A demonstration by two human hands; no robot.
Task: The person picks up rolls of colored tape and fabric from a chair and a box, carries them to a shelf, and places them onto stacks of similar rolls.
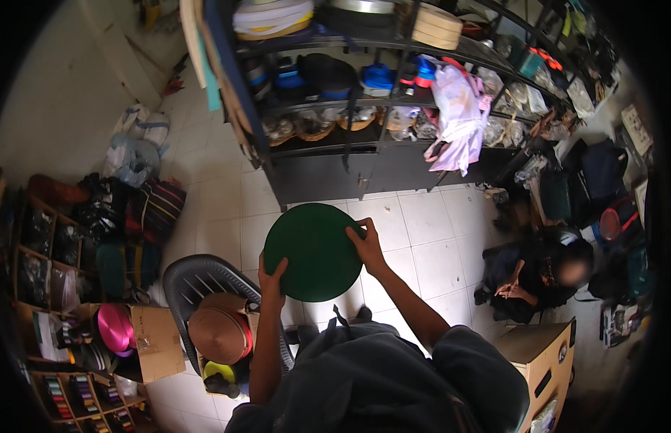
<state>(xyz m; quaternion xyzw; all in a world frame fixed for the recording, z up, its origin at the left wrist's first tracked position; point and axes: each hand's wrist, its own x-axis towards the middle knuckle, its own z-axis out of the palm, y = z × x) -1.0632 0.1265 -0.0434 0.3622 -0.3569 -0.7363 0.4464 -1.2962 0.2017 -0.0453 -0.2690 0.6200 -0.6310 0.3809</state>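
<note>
The left hand grips the lower left edge of a round dark green disc, fingers clenched on its rim. The right hand grasps the right edge in the same way. The disc is held out flat-faced in front of the body, above the white tiled floor. In my judgement, opposed grips at the rim keep it steady; it should stay level and away from the rack.

Just beside the left forearm, a dark plastic chair carries a brown spool of webbing. Left of it, an open cardboard box holds a pink roll. To the right stands a closed cardboard box. Farther off, a metal shelf rack bears shallow baskets with contents too small to identify, and rolls of tape on top.
</note>
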